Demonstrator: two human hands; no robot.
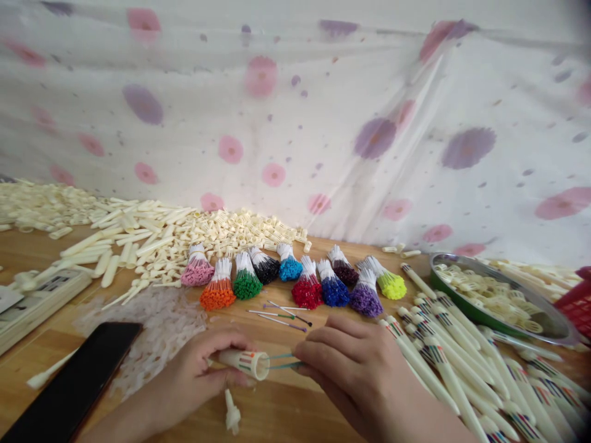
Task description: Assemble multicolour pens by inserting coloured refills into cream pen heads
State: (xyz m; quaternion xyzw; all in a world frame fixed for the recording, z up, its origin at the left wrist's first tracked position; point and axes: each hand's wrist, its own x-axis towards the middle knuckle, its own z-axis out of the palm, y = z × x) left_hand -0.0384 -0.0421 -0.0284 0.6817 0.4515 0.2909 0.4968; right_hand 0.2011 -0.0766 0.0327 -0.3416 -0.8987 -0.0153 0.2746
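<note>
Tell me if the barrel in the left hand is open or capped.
Open: the barrel shows an uncovered round mouth, and thin refills from the right hand enter it.

A black phone (74, 381) lies near left, a metal bowl (554, 320) of cream parts sits far right, and a spotted cloth (295, 123) hangs behind heaps of cream caps (231, 231).

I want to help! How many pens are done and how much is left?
Done: a heap of striped pens lies on the right. In hand: the left hand holds a cream barrel, and the right hand holds thin refills at its open end. Left: piles of cream parts and full refill bundles lie behind.
</note>
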